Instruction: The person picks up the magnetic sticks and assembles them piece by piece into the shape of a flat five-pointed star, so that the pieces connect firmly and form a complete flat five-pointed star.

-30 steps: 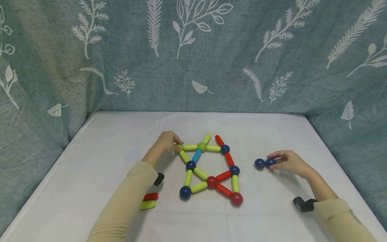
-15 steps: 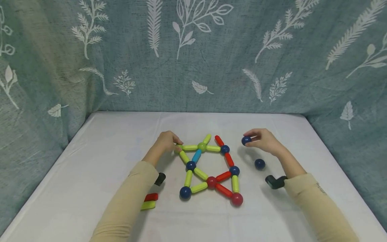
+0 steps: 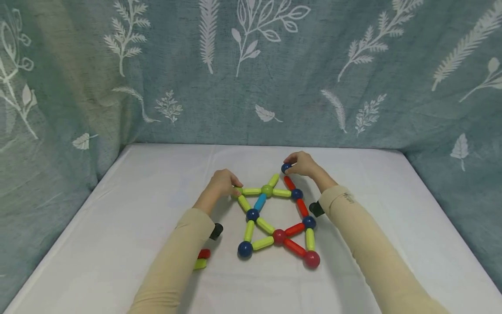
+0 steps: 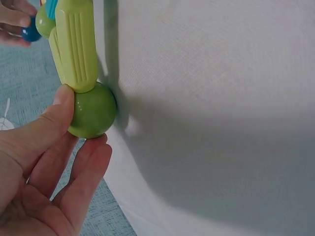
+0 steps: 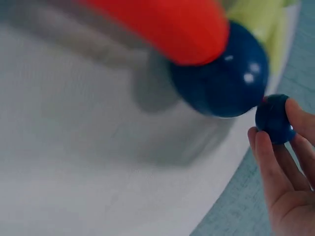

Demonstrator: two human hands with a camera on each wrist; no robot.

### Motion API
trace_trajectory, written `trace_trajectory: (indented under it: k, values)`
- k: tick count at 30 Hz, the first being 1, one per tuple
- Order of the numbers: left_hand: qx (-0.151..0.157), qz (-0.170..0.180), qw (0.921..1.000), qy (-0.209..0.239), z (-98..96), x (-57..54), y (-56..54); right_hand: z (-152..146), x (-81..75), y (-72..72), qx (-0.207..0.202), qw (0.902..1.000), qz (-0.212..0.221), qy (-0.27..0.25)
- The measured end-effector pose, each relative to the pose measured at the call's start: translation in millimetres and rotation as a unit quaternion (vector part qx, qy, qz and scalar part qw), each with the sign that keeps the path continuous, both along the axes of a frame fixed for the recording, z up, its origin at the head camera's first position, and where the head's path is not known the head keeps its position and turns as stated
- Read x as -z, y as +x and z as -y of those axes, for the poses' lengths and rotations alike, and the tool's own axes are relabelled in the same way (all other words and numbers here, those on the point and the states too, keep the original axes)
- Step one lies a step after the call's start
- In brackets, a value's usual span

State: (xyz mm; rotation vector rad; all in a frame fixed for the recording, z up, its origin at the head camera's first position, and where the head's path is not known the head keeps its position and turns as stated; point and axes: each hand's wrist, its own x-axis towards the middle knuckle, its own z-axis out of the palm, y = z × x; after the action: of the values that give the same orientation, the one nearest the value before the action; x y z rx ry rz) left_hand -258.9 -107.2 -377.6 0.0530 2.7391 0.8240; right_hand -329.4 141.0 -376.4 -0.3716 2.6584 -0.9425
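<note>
A flat figure of coloured sticks and balls lies on the white table. My left hand (image 3: 222,185) pinches the green ball (image 4: 93,110) at its far left corner between thumb and fingers. Beyond the figure's back edge, my right hand (image 3: 306,165) holds a dark blue ball (image 5: 273,119) in its fingertips, right by the free end of a red stick (image 3: 289,182). That stick leans out from a blue ball (image 3: 296,194) in the figure. Near it, a yellow-green stick (image 3: 273,179) points from another green ball (image 3: 267,190), its far end free.
A loose red stick (image 3: 204,254) and a loose yellow-green stick (image 3: 200,264) lie partly hidden by the left sleeve. Two red balls, one of them the near corner ball (image 3: 312,260), belong to the figure. A patterned curtain (image 3: 251,87) hangs behind the table (image 3: 98,244).
My right hand has picked one blue ball from the pair at the right and carried it left to the red stick's end. The other loose ball is now hidden. The left hand stays.
</note>
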Motion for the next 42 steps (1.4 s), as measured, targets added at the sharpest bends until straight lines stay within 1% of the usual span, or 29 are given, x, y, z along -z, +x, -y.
trace_trajectory:
  k: [2, 3, 4, 5, 8, 9, 10, 11, 12, 13, 15, 16, 17, 18, 19, 21, 22, 23, 25, 26, 28, 29, 33, 35, 38, 40, 42]
  values:
    - [0.001, 0.002, 1.0, 0.0, -3.1, 0.7, -0.9, 2, 6.8, -9.0, 0.0, 0.9996, 0.011, 0.026]
    - [0.003, 0.003, 1.0, -0.001, -3.8, 1.1, -1.3, 3, 13.8, -16.0, 0.0, 0.9992, 0.015, 0.036]
    - [0.003, 0.004, 1.0, -0.002, -4.1, 1.2, -1.8, 6, 17.1, -17.6, -0.003, 0.999, 0.015, 0.041]
    - [0.003, 0.004, 1.0, -0.005, -4.0, 1.4, -2.1, 5, 30.8, -29.1, -0.008, 0.9989, 0.004, 0.045]
    - [-0.006, 0.006, 0.9999, -0.012, -2.1, 1.5, -2.7, 1, 79.8, -69.4, -0.024, 0.9982, -0.019, 0.051]
    - [-0.006, 0.007, 0.9999, -0.013, -1.6, 1.3, -2.9, -1, 93.0, -79.7, -0.029, 0.9978, -0.029, 0.053]
    - [-0.009, 0.008, 0.9999, -0.013, -1.2, 1.1, -3.0, -1, 99.7, -84.4, -0.034, 0.9971, -0.039, 0.056]
    - [-0.009, 0.008, 0.9999, -0.012, -1.0, 1.1, -3.1, -2, 105.0, -90.9, -0.031, 0.997, -0.031, 0.064]
    - [-0.009, 0.009, 0.9999, -0.01, -1.0, 1.0, -3.2, 0, 98.9, -86.4, -0.027, 0.9971, -0.011, 0.07]
    - [-0.007, 0.008, 0.9999, -0.008, -0.5, 0.9, -3.2, 4, 87.0, -77.6, -0.02, 0.9967, 0.007, 0.078]
    - [-0.006, 0.005, 0.9999, -0.006, -0.2, 0.7, -3.0, 14, 57.5, -53.9, -0.002, 0.995, 0.045, 0.089]
    - [-0.007, 0.005, 0.9999, -0.005, -0.1, 0.6, -2.9, 16, 43.4, -42.8, 0.0, 0.9945, 0.057, 0.088]
    - [-0.008, 0.005, 0.9999, -0.005, -0.1, 0.5, -2.8, 19, 33.1, -35.5, 0.008, 0.9926, 0.082, 0.089]
    - [-0.008, 0.005, 0.9999, -0.005, -0.3, 0.3, -2.6, 19, 27.8, -31.3, 0.014, 0.9922, 0.091, 0.084]
    - [-0.009, 0.005, 0.9999, -0.006, -0.4, 0.2, -2.5, 15, 32.5, -34.8, 0.007, 0.9944, 0.089, 0.058]
    - [-0.009, 0.005, 0.9999, -0.006, -0.4, -0.2, -2.3, 10, 35.8, -37.4, 0.003, 0.9944, 0.101, 0.03]
    - [-0.008, 0.005, 0.9999, -0.005, -0.5, -0.3, -2.2, 4, 45.0, -44.1, -0.009, 0.995, 0.099, 0.002]
    - [-0.008, 0.005, 0.9999, -0.005, -0.6, -0.4, -2.0, 2, 47.3, -45.4, -0.003, 0.9937, 0.111, -0.008]
    - [-0.008, 0.004, 1.0, -0.004, -0.6, -0.5, -1.9, -2, 48.6, -44.0, -0.004, 0.992, 0.122, -0.032]
    - [-0.008, 0.004, 1.0, -0.003, -0.7, -0.4, -1.7, 1, 40.1, -35.9, 0.005, 0.9906, 0.135, -0.022]
    - [-0.009, 0.004, 0.9999, -0.002, -0.7, -0.4, -1.3, 1, 32.1, -26.1, 0.007, 0.989, 0.144, -0.034]
    - [-0.01, 0.003, 0.9999, -0.002, -0.6, -0.6, -1.2, 4, 21.3, -16.4, 0.015, 0.9875, 0.154, -0.027]
    - [-0.009, 0.003, 1.0, -0.004, 0.2, -0.3, -1.2, 3, 3.1, 3.3, 0.001, 0.9867, 0.159, -0.033]
    - [-0.005, 0.005, 1.0, -0.007, -0.9, 0.4, -2.0, -1, -1.2, 11.7, -0.007, 0.9885, 0.149, -0.024]
    - [-0.001, 0.01, 0.9998, -0.014, -1.8, 0.1, -2.9, -8, -4.4, 24.5, -0.02, 0.9921, 0.123, -0.011]
    - [0.003, 0.011, 0.9998, -0.017, -2.0, -0.3, -3.6, -14, -8.0, 36.7, -0.033, 0.994, 0.104, -0.008]
    - [0.006, 0.01, 0.9997, -0.019, -2.8, -1.1, -3.7, -22, -12.1, 52.2, -0.049, 0.9944, 0.089, -0.026]
